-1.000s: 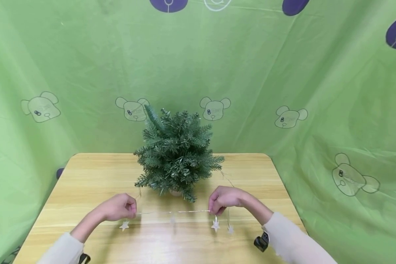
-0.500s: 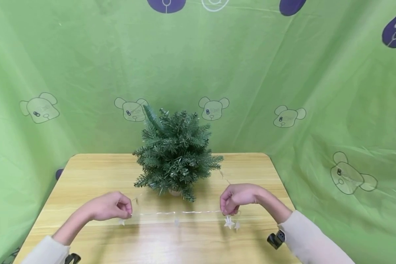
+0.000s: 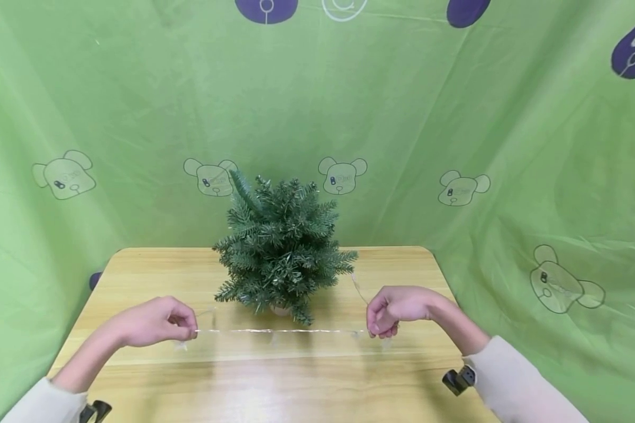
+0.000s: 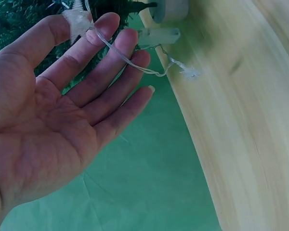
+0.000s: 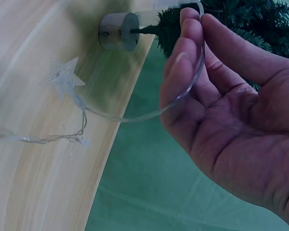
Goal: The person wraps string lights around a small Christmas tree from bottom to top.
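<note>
My left hand [image 3: 153, 322] pinches one end of a stretch of star string lights [image 3: 280, 331] between thumb and index finger. A clear star [image 4: 78, 21] sits at these fingertips in the left wrist view, the other fingers extended below it. On the other side, my right hand [image 3: 399, 310] pinches the same string, which runs nearly straight and level between the hands. From the right fingertips the clear wire loops down to another star [image 5: 63, 77] in the right wrist view. Behind the string stands a small green Christmas tree [image 3: 286, 247] with a round base [image 5: 118, 31].
The wooden table [image 3: 254, 388] lies beneath both hands. More wire [image 3: 357, 288] trails from the right hand back toward the tree. A green cloth [image 3: 391, 106] with bear prints hangs behind and beside the table. Small black cameras [image 3: 458, 380] are worn on the wrists.
Both hands have moved apart, left hand leftward and right hand rightward, and slightly farther from me. The string between them has become longer and straighter. The tree has stayed in place.
</note>
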`<act>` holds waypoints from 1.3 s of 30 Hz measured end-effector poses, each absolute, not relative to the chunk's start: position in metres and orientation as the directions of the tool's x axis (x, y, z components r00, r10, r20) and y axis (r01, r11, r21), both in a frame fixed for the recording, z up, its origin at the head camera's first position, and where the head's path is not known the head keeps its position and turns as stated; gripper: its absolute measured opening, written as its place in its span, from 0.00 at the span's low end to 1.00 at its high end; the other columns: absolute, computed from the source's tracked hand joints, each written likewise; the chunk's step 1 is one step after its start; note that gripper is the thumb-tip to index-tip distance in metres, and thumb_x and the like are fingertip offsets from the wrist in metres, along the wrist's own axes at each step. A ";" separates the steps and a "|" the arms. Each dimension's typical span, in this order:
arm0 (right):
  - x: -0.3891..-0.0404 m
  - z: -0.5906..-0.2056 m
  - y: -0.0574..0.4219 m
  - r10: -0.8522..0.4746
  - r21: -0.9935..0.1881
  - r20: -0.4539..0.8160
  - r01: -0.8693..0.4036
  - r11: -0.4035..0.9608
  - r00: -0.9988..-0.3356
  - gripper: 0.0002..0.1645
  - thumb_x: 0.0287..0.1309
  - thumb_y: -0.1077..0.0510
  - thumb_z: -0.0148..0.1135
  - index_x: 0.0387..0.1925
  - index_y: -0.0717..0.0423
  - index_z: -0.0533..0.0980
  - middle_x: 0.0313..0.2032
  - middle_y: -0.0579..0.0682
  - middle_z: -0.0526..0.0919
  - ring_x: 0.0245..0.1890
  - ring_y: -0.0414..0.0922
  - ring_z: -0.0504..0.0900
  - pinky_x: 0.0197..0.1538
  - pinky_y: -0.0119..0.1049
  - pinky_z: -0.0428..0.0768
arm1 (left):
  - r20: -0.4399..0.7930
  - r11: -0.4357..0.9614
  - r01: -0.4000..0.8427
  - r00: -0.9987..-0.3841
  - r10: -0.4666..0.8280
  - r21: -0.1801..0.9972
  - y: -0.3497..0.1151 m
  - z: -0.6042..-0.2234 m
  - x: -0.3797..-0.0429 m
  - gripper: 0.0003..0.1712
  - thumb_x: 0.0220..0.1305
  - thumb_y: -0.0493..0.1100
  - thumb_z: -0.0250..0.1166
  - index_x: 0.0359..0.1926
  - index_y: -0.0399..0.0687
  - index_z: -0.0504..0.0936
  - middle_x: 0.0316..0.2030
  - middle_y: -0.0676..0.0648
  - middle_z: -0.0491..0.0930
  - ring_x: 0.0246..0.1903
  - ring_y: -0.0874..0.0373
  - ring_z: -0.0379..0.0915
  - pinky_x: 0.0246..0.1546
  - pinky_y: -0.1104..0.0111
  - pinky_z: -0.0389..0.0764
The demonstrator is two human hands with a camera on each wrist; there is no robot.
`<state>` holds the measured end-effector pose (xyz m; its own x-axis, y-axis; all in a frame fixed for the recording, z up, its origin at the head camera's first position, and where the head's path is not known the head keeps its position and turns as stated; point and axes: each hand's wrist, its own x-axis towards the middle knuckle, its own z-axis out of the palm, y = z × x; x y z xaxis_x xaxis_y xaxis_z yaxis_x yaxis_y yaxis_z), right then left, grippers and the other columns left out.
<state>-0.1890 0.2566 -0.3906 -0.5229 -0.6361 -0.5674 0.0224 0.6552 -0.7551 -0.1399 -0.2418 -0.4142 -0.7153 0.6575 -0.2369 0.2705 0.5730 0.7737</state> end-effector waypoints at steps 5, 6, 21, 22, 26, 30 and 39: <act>-0.188 -0.386 0.263 -0.639 -0.756 -0.559 0.008 0.655 -0.528 0.07 0.59 0.62 0.66 0.34 0.65 0.83 0.30 0.54 0.86 0.29 0.45 0.82 0.41 0.42 0.85 | -0.220 0.588 0.290 -0.732 0.644 0.755 -0.247 -0.409 -0.141 0.04 0.68 0.46 0.65 0.37 0.54 0.85 0.34 0.59 0.84 0.36 0.67 0.80 0.39 0.71 0.83; -0.188 -0.384 0.263 -0.636 -0.752 -0.561 0.005 0.659 -0.529 0.06 0.59 0.62 0.66 0.34 0.64 0.83 0.31 0.54 0.87 0.30 0.45 0.83 0.42 0.43 0.85 | -0.217 0.593 0.297 -0.735 0.642 0.748 -0.248 -0.408 -0.141 0.04 0.68 0.46 0.65 0.37 0.55 0.85 0.34 0.60 0.84 0.37 0.67 0.80 0.39 0.71 0.83; -0.192 -0.371 0.273 -0.639 -0.740 -0.580 -0.001 0.673 -0.505 0.08 0.59 0.62 0.64 0.36 0.64 0.83 0.33 0.55 0.87 0.35 0.47 0.84 0.49 0.46 0.83 | -0.191 0.613 0.349 -0.741 0.643 0.708 -0.258 -0.388 -0.145 0.03 0.68 0.47 0.65 0.36 0.58 0.84 0.37 0.61 0.84 0.39 0.67 0.79 0.41 0.68 0.82; -0.192 -0.370 0.274 -0.639 -0.739 -0.580 -0.004 0.674 -0.505 0.08 0.59 0.62 0.65 0.36 0.63 0.83 0.33 0.56 0.87 0.35 0.47 0.84 0.48 0.44 0.82 | -0.191 0.613 0.353 -0.739 0.646 0.707 -0.258 -0.386 -0.145 0.03 0.68 0.47 0.65 0.36 0.59 0.84 0.38 0.61 0.85 0.39 0.67 0.79 0.41 0.69 0.82; -0.194 -0.364 0.277 -0.638 -0.740 -0.572 -0.012 0.673 -0.516 0.08 0.59 0.62 0.65 0.37 0.64 0.83 0.35 0.57 0.88 0.37 0.49 0.84 0.50 0.44 0.82 | -0.183 0.628 0.377 -0.743 0.644 0.681 -0.258 -0.377 -0.146 0.03 0.69 0.46 0.65 0.36 0.60 0.84 0.38 0.62 0.84 0.41 0.66 0.80 0.43 0.67 0.81; -0.196 -0.356 0.279 -0.629 -0.739 -0.561 -0.018 0.674 -0.537 0.08 0.59 0.63 0.64 0.38 0.63 0.83 0.36 0.55 0.88 0.40 0.52 0.85 0.51 0.44 0.83 | -0.172 0.661 0.394 -0.764 0.622 0.639 -0.261 -0.367 -0.149 0.03 0.69 0.47 0.65 0.36 0.62 0.84 0.37 0.64 0.83 0.42 0.65 0.79 0.46 0.61 0.80; -0.200 -0.345 0.288 -0.618 -0.734 -0.558 -0.019 0.679 -0.554 0.08 0.61 0.64 0.62 0.38 0.66 0.82 0.34 0.54 0.85 0.39 0.50 0.83 0.53 0.44 0.82 | -0.128 0.670 0.433 -0.777 0.617 0.603 -0.271 -0.353 -0.155 0.05 0.70 0.45 0.63 0.37 0.63 0.84 0.39 0.64 0.84 0.42 0.67 0.79 0.44 0.66 0.81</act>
<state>-0.2000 0.2877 -0.3446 -0.5539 -0.6179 -0.5580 -0.0186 0.6793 -0.7336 -0.1549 -0.2707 -0.3529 -0.7769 0.6165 -0.1277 0.4326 0.6700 0.6033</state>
